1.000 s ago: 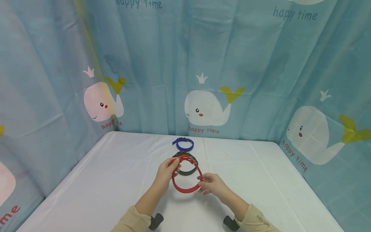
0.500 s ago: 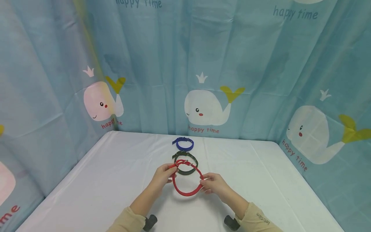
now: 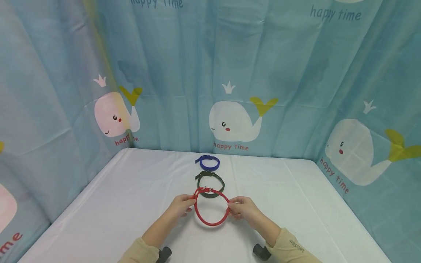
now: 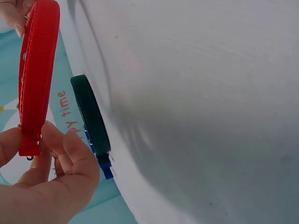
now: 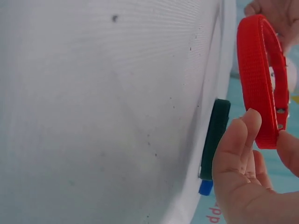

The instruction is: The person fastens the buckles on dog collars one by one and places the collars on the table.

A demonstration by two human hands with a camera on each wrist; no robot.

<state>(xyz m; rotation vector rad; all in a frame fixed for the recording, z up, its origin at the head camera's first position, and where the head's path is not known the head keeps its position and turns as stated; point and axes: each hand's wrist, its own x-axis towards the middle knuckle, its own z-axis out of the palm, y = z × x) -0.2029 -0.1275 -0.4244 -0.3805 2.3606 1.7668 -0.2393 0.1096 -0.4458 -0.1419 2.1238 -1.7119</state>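
A red dog collar (image 3: 212, 224), buckled into a ring, is held up just over the white table. My left hand (image 3: 180, 206) pinches its left side near the buckle and strap end. On the opposite side of the ring, my right hand (image 3: 244, 208) grips the band between thumb and fingers. Both wrist views show the red band close up, with metal-rimmed holes (image 5: 280, 111) on its inside. Behind it lies a dark green collar (image 3: 206, 174), its near edge overlapped by the red one in the head view. A blue collar (image 3: 210, 169) lies farther back.
The white cloth-covered table (image 3: 289, 204) spreads to both sides of the hands. Around its back and sides hangs a blue curtain (image 3: 174, 120) printed with whales. A dark cylindrical piece (image 3: 261, 252) sits by the right sleeve, another (image 3: 164, 254) by the left.
The red collar has come down and toward me, uncovering more of the green collar. My left hand has moved left and down with its side of the ring; my right hand has stayed nearly in place.
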